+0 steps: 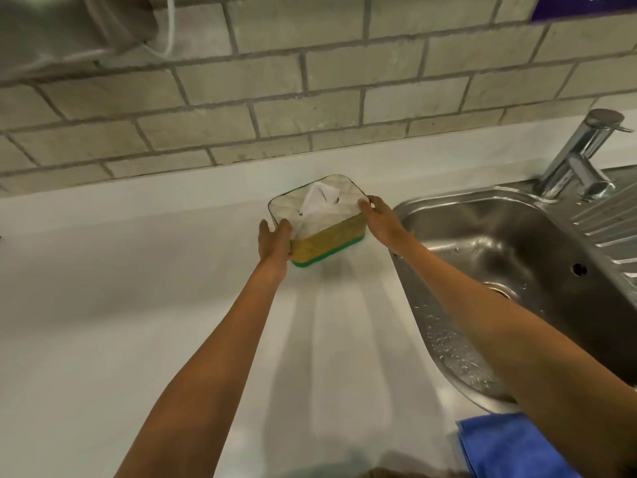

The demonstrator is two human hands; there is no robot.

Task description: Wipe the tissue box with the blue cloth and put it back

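Observation:
The tissue box (327, 239) has a pale quilted top, yellow sides and a green base, with a white tissue sticking up from its slot. It stands on the white counter (138, 305) near the tiled wall. My left hand (274, 243) grips its near left corner. My right hand (382, 220) holds its right end, fingers on the top edge. The blue cloth (510, 446) lies folded on the counter at the bottom right, partly under my right forearm, with neither hand on it.
A steel sink (510, 257) with water drops sits right of the box, with a chrome tap (582, 157) and a ribbed drainer (606, 222) behind it. A grey brick-tile wall (275, 98) runs along the back. A white cable (169, 32) hangs at the top left.

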